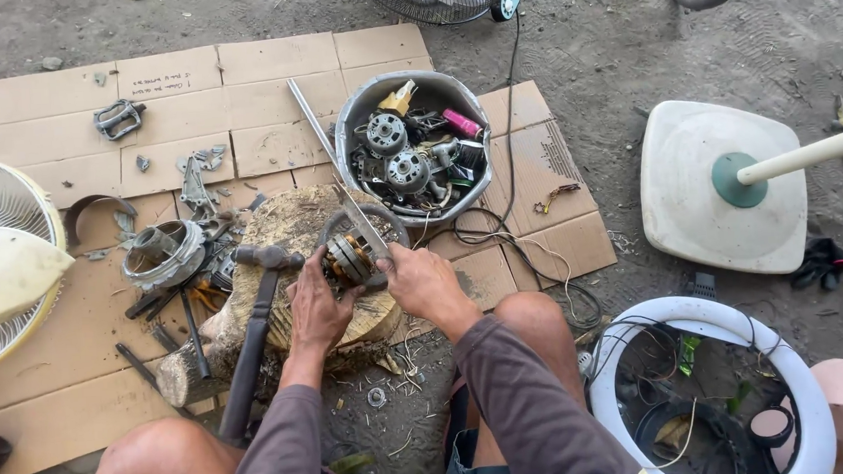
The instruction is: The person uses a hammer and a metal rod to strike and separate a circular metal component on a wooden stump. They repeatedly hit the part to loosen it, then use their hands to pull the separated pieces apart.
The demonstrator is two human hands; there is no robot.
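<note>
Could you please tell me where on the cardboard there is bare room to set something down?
Bare patches: the flattened brown cardboard between the grey metal pedal and the dented metal bowl of motor parts, and its near-left corner. Crowded: the wooden stump, where both hands work, and the tools left of it.

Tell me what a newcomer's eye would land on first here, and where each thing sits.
Dead centre, the left hand steadies a fan motor with copper windings on a wood stump, while the right hand grips a long metal blade laid across it. Just behind stands a dented metal basin heaped with motor parts. A hammer leans on the stump's left side.
</note>
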